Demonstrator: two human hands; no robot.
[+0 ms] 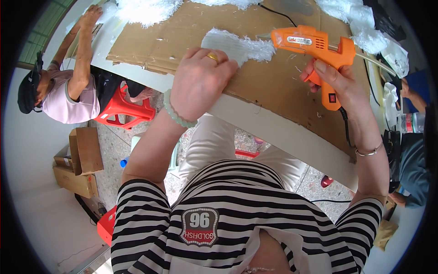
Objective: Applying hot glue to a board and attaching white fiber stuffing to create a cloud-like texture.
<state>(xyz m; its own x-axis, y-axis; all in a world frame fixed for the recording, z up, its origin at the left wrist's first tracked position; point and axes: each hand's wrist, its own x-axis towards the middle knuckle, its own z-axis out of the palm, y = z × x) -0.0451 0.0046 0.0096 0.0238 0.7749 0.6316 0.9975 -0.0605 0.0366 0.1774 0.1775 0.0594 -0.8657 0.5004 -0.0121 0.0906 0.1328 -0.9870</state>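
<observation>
Left hand [198,82] closed down on near end of fuzzy white strip [239,45], fingers curled over it, pinning it flat to cardboard sheet [273,86]; gold ring and pale green bead bracelet on that hand and wrist. Right hand [340,84] wrapped tight round grip of orange glue gun [315,48], forefinger up by trigger, gun held off the cardboard, nozzle pointing left. Key relation: nozzle tip just beside right end of strip, touching or a hair apart, cannot tell which. Strip's long axis roughly left-right along table edge, slightly tilted, running from under left hand out toward nozzle; gun barrel near enough in line with it. Right hand the nearer one to free end of strip, left hand on the other end. Clear glue stick [372,61] poking out back of gun to the right, black cord [345,125] dropping from handle past table edge. Cardboard lying on white table [283,137]. More white fluffy material [146,9] heaped at far edge. Another person [68,91] in pink top at left end of table, arm raised onto it, red plastic stool [123,109] beside. Cardboard boxes [80,160] on floor lower left.
</observation>
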